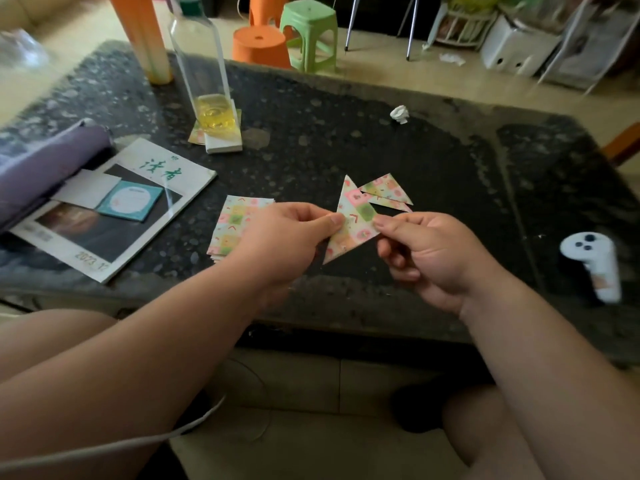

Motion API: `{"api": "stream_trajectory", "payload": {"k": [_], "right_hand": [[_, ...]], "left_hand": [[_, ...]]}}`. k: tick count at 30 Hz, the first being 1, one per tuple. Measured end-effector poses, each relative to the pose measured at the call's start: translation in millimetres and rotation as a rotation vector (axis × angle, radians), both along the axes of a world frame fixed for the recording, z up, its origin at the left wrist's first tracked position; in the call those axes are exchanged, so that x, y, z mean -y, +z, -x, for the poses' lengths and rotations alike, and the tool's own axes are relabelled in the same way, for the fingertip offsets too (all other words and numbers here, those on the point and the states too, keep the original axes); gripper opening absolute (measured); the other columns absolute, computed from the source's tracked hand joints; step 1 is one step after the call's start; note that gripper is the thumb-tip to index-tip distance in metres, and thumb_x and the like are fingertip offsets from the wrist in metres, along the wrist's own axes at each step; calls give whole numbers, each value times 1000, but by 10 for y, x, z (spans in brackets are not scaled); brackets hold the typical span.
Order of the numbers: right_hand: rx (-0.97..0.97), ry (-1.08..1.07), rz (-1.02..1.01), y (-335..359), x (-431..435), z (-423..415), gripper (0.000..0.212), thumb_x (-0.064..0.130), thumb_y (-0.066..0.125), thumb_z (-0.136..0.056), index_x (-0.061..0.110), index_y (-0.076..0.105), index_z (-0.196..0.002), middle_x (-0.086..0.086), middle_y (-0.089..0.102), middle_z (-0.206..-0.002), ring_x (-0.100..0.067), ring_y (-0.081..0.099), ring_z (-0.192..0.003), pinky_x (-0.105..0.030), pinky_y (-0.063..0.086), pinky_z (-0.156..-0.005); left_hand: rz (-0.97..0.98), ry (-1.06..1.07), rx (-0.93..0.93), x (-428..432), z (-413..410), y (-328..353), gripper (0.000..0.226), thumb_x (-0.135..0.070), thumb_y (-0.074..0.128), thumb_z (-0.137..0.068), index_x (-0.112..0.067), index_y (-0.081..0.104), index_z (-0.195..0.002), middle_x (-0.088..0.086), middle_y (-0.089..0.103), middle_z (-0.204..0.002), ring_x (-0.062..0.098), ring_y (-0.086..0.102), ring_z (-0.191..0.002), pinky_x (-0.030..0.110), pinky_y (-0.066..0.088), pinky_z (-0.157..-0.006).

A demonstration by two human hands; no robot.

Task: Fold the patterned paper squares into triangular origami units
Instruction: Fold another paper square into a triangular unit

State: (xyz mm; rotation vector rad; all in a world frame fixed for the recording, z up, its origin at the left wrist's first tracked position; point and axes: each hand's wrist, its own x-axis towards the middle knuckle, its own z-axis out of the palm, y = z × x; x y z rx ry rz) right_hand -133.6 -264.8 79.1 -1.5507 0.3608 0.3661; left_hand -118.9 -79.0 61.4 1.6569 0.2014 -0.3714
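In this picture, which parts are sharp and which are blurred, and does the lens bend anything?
Head view: the folded triangle pinched by the left hand and right hand is fairly sharp; the white controller at right and the far-right shelves are smeared; the wide lens bows the table edge and tilts the clear bottle; light is dim and soft.

left hand (287,233): pinches the left edge of a patterned paper triangle (349,233), thumb on top
right hand (426,254): pinches the same triangle's right corner, over the table (450,161)
paper squares (230,226): a stack near the table's front edge, partly hidden by the left hand
finished triangles (389,190): mid-table, just behind the held one
magazine (114,216): front-left corner
bottle (204,74): upright toward the back-left edge
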Motion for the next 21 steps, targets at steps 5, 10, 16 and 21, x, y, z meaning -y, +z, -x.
{"api": "stream_trajectory", "payload": {"k": [5,10,16,21], "right_hand": [[53,-134,-6,123,-36,56,16,11,63,-101,3,69,-89,-7,67,-64,-9,46,-47,-19,29,-40],[87,-141,-130,-21,-35,67,15,10,58,-102,1,69,-108,-10,75,-81,-12,53,-55,-19,30,-42],[-7,-84,-311,-146,19,-91,22,22,56,-98,6,71,-101,-14,76,-94,-16,69,-68,-20,40,-46],[74,-78,-19,-230,65,-284,10,7,69,-93,12,75,-100,-10,79,-94,-18,72,-78,-24,45,-54]], "left_hand": [[3,-77,100,-72,26,134,9,-27,75,-91,-20,79,-86,-4,70,-68,7,56,-52,20,44,-47],[-21,-174,133,-125,43,165,8,-21,69,-96,-14,72,-97,2,78,-82,20,65,-50,28,48,-45],[2,-127,78,-94,-76,75,21,2,63,-96,-15,76,-96,5,79,-85,19,75,-71,35,60,-61],[116,-1,-32,-28,-264,-37,15,-6,68,-93,-13,81,-92,10,79,-91,25,76,-87,39,60,-77]]}}
